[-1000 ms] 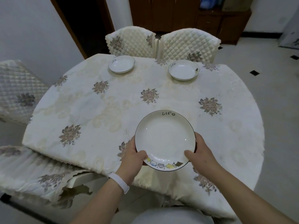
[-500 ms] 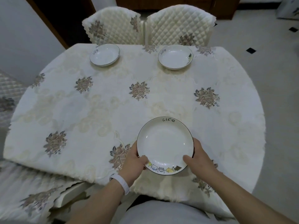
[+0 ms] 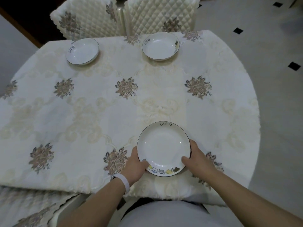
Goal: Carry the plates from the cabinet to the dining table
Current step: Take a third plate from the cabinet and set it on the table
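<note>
My thumbs lay curled over the near rim of the plate point(image 3: 163, 145), one on each side of its band of little drawings, and my other fingers were tucked under its edge, out of my sight. So my left hand point(image 3: 136, 164) gripped the plate's left side and my right hand point(image 3: 196, 159) its right side. The plate sat level over the near edge of the table point(image 3: 98, 112). I could not tell whether it touched the flowered cloth. A white band point(image 3: 123, 181) circled my left wrist. Two more plates waited at the far side, well apart from mine: the far left plate point(image 3: 82, 51) and the far right plate point(image 3: 160, 46), each before a quilted chair point(image 3: 86, 17).
</note>
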A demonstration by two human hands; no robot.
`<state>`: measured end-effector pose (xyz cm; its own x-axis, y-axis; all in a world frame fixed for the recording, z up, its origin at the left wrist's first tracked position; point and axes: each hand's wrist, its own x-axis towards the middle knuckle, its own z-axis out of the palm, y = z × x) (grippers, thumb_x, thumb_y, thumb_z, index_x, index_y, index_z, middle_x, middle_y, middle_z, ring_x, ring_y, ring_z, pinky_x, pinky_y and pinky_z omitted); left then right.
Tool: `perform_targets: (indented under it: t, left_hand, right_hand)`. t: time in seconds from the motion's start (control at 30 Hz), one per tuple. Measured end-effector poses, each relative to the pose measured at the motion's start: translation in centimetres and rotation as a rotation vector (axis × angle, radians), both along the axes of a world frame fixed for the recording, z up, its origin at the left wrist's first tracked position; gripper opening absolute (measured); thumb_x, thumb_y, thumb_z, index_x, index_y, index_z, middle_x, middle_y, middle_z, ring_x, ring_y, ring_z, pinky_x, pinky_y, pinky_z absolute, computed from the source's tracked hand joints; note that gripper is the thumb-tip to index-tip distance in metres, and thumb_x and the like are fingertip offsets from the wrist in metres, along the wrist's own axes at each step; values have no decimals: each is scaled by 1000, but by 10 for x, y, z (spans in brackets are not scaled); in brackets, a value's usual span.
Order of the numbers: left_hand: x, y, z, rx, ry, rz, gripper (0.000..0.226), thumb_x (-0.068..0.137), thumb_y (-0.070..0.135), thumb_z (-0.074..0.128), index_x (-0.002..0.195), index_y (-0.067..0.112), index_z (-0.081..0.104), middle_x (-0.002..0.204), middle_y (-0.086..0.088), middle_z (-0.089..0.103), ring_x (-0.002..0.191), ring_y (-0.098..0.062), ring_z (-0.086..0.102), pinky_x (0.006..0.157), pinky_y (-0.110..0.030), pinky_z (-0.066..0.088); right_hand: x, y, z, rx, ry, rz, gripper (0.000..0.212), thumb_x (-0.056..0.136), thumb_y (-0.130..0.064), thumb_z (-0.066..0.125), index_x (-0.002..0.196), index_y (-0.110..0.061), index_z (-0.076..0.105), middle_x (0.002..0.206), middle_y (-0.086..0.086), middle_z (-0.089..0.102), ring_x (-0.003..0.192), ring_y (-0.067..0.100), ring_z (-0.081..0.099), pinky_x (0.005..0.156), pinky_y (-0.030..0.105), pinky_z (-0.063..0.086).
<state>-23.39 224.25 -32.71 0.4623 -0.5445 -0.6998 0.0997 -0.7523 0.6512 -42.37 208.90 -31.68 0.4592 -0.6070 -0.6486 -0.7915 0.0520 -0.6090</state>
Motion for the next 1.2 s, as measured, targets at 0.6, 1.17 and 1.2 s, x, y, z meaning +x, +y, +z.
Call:
perform_targets:
  t: [0.6,1.17,1.2]
  left_hand:
    - [13,-1,1,67,-118,5,26,83,5,57,100,25,57,90,-3,67,81,-24,63,75,-40,54]
    - [61,18,114,-344,-829,-562,36,94,36,52,126,21,58,124,13,56,108,-15,58,91,-25,39]
    - [62,20,118,-363,-870,-595,40,92,40,49,125,20,60,126,9,59,111,-15,57,93,-26,39]
  right_hand:
    - [-5,-7,-6,8,-5,28,49,91,-27,57,136,-27,39,94,-15,59,82,5,58,65,22,43]
    - [2,31,105,-692,115,211,50,98,-44,43,143,-22,41,144,-6,43,130,17,40,101,33,39]
    - [2,38,112,-734,118,225,49,98,-44,43,142,-21,43,143,-5,44,129,18,41,101,33,38]
